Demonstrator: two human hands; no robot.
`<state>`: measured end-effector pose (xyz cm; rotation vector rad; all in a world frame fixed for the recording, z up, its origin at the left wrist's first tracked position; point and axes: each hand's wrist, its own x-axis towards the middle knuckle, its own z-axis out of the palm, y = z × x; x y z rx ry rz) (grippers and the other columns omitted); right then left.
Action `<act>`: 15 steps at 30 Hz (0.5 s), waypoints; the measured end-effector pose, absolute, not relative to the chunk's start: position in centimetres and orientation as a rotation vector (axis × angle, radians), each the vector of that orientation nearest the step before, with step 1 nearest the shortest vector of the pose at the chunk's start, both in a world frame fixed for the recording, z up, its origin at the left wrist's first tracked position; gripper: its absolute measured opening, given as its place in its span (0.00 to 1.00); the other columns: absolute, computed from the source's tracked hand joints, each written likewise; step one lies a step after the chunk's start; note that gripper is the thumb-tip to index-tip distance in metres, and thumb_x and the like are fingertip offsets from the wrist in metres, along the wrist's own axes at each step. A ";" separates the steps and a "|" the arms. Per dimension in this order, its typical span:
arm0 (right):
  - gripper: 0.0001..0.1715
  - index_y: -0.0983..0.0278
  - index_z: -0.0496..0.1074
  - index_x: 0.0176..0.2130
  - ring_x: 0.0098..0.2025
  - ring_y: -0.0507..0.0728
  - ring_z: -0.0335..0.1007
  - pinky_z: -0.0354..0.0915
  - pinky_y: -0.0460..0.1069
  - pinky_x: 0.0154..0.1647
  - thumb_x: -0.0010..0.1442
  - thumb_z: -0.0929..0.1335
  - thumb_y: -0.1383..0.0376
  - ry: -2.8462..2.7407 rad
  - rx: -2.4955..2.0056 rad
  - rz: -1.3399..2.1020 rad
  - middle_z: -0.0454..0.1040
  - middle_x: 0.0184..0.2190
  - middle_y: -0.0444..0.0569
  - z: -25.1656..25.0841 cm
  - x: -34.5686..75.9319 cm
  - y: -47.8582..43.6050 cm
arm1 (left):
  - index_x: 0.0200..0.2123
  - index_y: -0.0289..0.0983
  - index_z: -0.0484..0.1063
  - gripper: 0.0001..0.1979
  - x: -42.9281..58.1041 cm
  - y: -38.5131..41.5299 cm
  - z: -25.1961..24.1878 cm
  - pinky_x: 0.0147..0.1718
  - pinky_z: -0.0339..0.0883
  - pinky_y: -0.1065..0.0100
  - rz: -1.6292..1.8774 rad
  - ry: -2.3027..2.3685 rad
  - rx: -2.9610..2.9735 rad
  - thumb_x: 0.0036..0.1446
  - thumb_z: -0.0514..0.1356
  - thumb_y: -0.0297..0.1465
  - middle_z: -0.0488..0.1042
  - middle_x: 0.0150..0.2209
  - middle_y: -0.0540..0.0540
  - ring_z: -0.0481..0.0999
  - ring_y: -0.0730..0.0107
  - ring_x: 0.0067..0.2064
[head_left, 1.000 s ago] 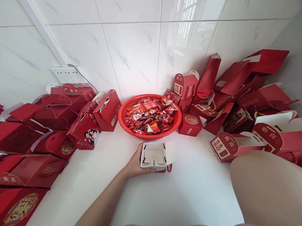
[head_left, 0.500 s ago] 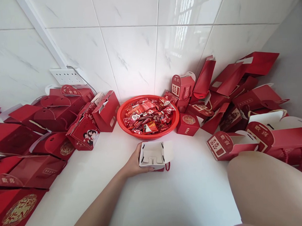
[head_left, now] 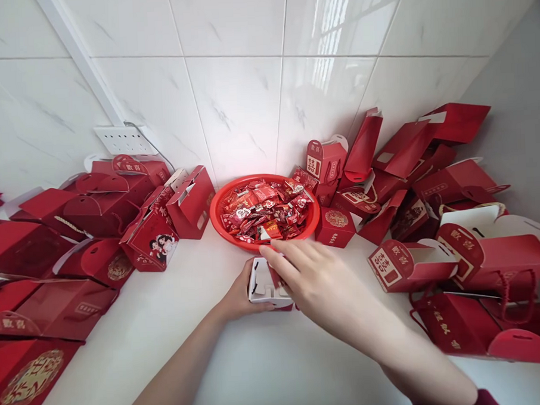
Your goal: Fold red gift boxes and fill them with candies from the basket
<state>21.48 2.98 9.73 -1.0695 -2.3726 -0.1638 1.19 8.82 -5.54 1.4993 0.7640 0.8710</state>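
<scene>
My left hand (head_left: pixel 240 296) is wrapped round the near left side of a small gift box (head_left: pixel 258 289) standing on the white table. The box has a white inside and a red outside, and its top is partly uncovered. Over its right side lies my right hand (head_left: pixel 316 281), fingers stretched out to the left and slightly blurred, thumb hidden. Beneath those fingers shows a strip of red, perhaps the box's flap folded inward. Just behind the box stands a red plastic basket (head_left: pixel 216 220) full of wrapped sweets (head_left: pixel 268 208); my right fingertips overlap its front rim in view.
Red gift boxes (head_left: pixel 97 204) crowd the left side of the table (head_left: pixel 241 365), and more red boxes (head_left: pixel 434 189) are heaped on the right. A tiled wall (head_left: pixel 239 108) rises behind, with a white power socket strip (head_left: pixel 124 140) and its cable at left.
My right arm, blurred at the lower right before, has swung in to the left, and the hand is now over the box. The box's white right flap no longer shows spread outward. My left hand stays put.
</scene>
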 end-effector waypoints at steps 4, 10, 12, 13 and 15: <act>0.17 0.62 0.70 0.53 0.51 0.64 0.74 0.72 0.57 0.48 0.66 0.67 0.61 -2.544 -1.127 0.095 0.75 0.52 0.57 6.3 22.5 5.2 | 0.61 0.41 0.55 0.46 1.0 9.2 -6.4 0.55 0.67 0.47 0.844 0.660 1.567 0.42 0.75 0.33 0.67 0.59 0.37 0.71 0.45 0.58; 0.20 0.64 0.73 0.40 0.42 0.60 0.74 0.65 0.51 0.39 0.72 0.55 0.63 -2.358 -1.553 0.198 0.77 0.41 0.54 7.3 25.3 10.0 | 0.63 0.42 0.52 0.47 0.8 9.4 -7.0 0.58 0.64 0.48 0.822 0.628 1.535 0.44 0.74 0.34 0.65 0.61 0.36 0.67 0.44 0.62; 0.23 0.65 0.73 0.32 0.37 0.60 0.74 0.63 0.50 0.35 0.71 0.56 0.64 -2.451 -1.649 0.310 0.76 0.35 0.55 7.0 25.4 12.6 | 0.63 0.42 0.52 0.48 0.8 9.4 -6.8 0.58 0.65 0.49 0.809 0.632 1.535 0.43 0.75 0.34 0.65 0.61 0.37 0.67 0.44 0.62; 0.22 0.65 0.73 0.29 0.34 0.59 0.73 0.62 0.50 0.33 0.69 0.57 0.65 -2.523 -1.632 0.391 0.76 0.31 0.53 6.7 25.2 13.9 | 0.63 0.42 0.52 0.48 0.7 9.4 -6.7 0.57 0.65 0.50 0.803 0.632 1.535 0.43 0.74 0.34 0.65 0.61 0.37 0.67 0.45 0.62; 0.19 0.64 0.74 0.25 0.29 0.56 0.72 0.61 0.48 0.30 0.65 0.62 0.66 -2.659 -1.516 0.552 0.77 0.27 0.49 5.9 24.6 16.5 | 0.62 0.42 0.51 0.47 0.7 9.4 -6.5 0.57 0.65 0.50 0.796 0.631 1.535 0.44 0.74 0.34 0.65 0.61 0.37 0.67 0.45 0.62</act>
